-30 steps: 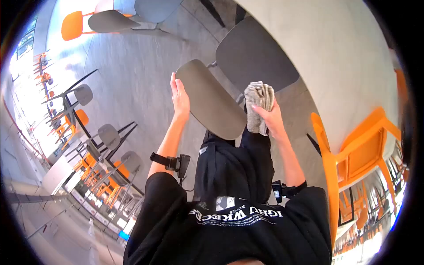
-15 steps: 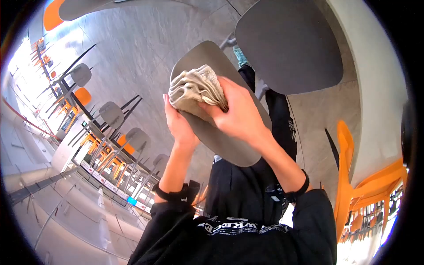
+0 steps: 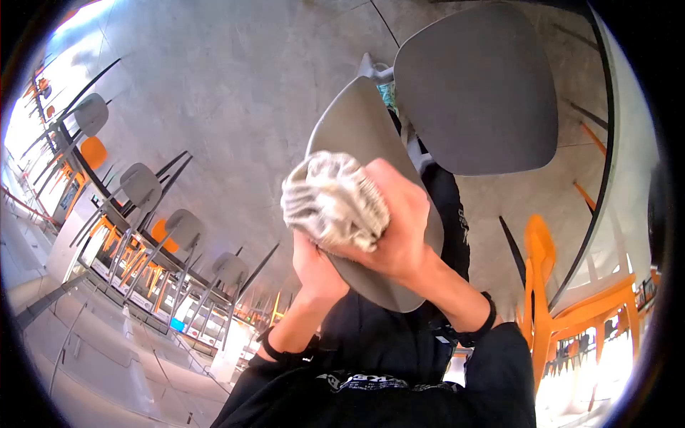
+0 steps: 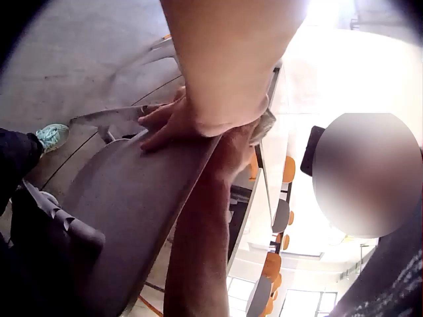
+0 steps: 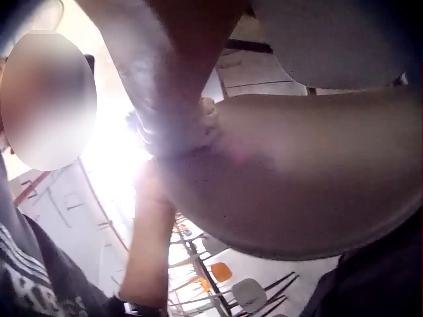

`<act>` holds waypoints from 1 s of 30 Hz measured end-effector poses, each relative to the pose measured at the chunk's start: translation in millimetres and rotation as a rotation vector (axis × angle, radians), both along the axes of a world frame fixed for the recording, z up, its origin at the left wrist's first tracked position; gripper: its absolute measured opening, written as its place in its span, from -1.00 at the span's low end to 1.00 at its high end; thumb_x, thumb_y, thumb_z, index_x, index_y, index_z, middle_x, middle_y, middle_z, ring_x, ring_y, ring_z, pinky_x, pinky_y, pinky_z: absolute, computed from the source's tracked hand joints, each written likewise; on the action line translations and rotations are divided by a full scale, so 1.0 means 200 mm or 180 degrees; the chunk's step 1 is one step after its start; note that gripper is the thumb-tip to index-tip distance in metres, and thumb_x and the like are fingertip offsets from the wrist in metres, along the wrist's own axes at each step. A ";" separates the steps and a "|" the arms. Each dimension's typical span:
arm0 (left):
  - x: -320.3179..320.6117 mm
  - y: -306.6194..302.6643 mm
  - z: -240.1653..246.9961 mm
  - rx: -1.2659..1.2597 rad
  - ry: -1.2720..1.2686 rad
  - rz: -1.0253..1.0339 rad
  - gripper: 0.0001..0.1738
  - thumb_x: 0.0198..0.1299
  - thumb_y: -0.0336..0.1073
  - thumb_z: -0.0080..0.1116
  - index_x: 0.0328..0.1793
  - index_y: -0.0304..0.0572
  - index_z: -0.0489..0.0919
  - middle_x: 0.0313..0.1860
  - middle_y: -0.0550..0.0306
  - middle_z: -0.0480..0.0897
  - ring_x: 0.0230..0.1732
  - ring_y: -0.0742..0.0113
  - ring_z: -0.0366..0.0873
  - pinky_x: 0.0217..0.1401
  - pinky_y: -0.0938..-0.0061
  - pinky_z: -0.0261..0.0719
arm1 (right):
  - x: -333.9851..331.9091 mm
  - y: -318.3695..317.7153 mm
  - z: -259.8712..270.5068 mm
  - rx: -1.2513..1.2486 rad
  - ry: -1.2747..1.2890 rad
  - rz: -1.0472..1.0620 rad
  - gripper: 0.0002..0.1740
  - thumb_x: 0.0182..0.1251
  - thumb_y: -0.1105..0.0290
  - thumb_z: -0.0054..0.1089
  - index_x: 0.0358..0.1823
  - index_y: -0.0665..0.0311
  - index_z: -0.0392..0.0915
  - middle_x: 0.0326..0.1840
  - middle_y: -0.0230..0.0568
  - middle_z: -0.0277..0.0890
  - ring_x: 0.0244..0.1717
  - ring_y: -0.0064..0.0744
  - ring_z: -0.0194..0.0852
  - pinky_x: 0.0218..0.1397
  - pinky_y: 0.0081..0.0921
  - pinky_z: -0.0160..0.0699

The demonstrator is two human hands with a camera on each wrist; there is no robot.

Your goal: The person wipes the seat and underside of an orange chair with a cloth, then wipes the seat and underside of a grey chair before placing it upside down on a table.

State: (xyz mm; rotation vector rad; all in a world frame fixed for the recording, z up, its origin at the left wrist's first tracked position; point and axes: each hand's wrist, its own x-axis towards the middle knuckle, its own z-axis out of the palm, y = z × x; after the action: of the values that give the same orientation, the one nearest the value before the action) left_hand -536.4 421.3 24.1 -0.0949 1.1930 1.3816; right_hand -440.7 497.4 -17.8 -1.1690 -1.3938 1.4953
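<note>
A folded grey-beige cloth [image 3: 332,198] is bunched in my right hand [image 3: 403,221], which presses it against the top edge of a grey chair's backrest [image 3: 349,125]. Beneath the cloth, my left hand [image 3: 317,267] holds the backrest's near edge, its fingertips hidden in the head view. From the left wrist, its fingers [image 4: 158,135] lie over the back face of the panel. Part of the cloth [image 4: 263,129] shows beyond the rim there. In the right wrist view, the right hand [image 5: 175,129] sits at the backrest's end, with a bit of cloth [image 5: 210,113] beside it.
The dark grey seat of another chair [image 3: 474,93] stands at the upper right, beside a round table [image 3: 638,150]. An orange chair [image 3: 541,250] is at the right. Rows of grey and orange chairs [image 3: 140,185] line the left. A teal shoe [image 4: 53,137] is on the floor.
The right hand has brought the cloth left from beside the backrest onto its top edge, then nearer the body. The left hand has gone from beside the edge to holding it. The view has shifted.
</note>
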 end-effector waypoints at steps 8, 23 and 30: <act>-0.04 0.02 0.02 0.0037 0.3580 -0.2314 -0.40 0.32 -0.26 0.05 0.41 -0.45 0.24 0.30 -0.15 0.44 0.27 0.07 0.45 0.41 0.25 0.27 | -0.09 0.27 -0.81 -0.0727 -0.1019 -0.1055 -0.50 0.17 -0.04 0.33 -0.21 0.31 0.60 -0.36 -0.05 0.67 -0.34 -0.07 0.69 -0.24 -0.30 0.60; -0.04 -0.29 -0.14 -0.0509 0.1940 -0.1357 -0.47 0.40 -0.13 -0.18 0.38 -0.30 0.32 0.29 -0.08 0.43 0.28 0.11 0.40 0.32 0.23 0.35 | 0.02 0.03 -0.35 -0.0810 0.0099 -0.0310 -0.59 0.03 0.21 0.45 -0.20 0.33 0.57 -0.33 -0.12 0.56 -0.39 -0.14 0.56 -0.30 -0.36 0.52; -0.20 -0.35 -0.08 -0.0321 0.2060 -0.1626 -0.39 0.46 0.03 -0.34 0.46 -0.22 0.24 0.28 -0.09 0.44 0.25 0.08 0.44 0.32 0.16 0.39 | 0.25 -0.20 -0.71 -0.1600 -0.1370 -0.0610 -0.51 0.19 0.01 0.32 -0.13 0.34 0.62 -0.30 0.05 0.66 -0.25 -0.04 0.70 -0.20 -0.34 0.60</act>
State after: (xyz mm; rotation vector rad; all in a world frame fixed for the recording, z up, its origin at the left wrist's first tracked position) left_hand -576.5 350.7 9.1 0.5909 1.6725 0.9113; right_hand -390.8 458.4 -159.0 -1.9729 -1.1478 1.5591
